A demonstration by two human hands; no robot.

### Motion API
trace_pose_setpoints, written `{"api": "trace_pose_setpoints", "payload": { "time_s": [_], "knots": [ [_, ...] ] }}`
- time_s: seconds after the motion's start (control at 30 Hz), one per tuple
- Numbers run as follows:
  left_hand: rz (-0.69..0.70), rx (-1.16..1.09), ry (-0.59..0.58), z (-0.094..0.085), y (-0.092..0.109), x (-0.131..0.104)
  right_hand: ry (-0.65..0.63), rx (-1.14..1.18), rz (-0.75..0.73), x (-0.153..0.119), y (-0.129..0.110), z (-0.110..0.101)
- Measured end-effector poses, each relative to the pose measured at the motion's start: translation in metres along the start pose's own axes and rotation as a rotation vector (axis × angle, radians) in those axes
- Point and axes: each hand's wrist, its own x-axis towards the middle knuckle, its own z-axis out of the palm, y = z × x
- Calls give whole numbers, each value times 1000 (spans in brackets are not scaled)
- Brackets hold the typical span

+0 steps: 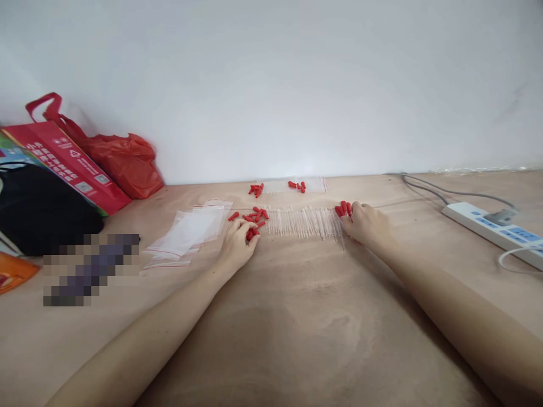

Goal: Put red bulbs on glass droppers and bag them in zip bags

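Observation:
A row of thin clear dropper tubes (303,222) lies side by side on the wooden table. At the row's left end my left hand (238,244) has its fingers curled round red rubber bulbs (253,232). More loose red bulbs (257,214) are scattered just beyond its fingertips. My right hand (363,224) is at the row's right end, fingers bent together beside several red bulbs (343,208). Its fingertips are partly hidden, so what it pinches is unclear.
Clear zip bags (190,229) overlap left of my left hand. Farther back lies another bag (314,185) with tubes and red bulbs around it. Red bags (123,164) and a black bag (42,206) stand left. A power strip (492,226) with cables is at right.

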Motion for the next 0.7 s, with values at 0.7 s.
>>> {"api": "trace_pose_setpoints", "payload": {
  "time_s": [0.7],
  "knots": [
    [52, 42, 21, 2, 0, -1, -354, 167, -108, 4, -1, 10]
  ]
}}
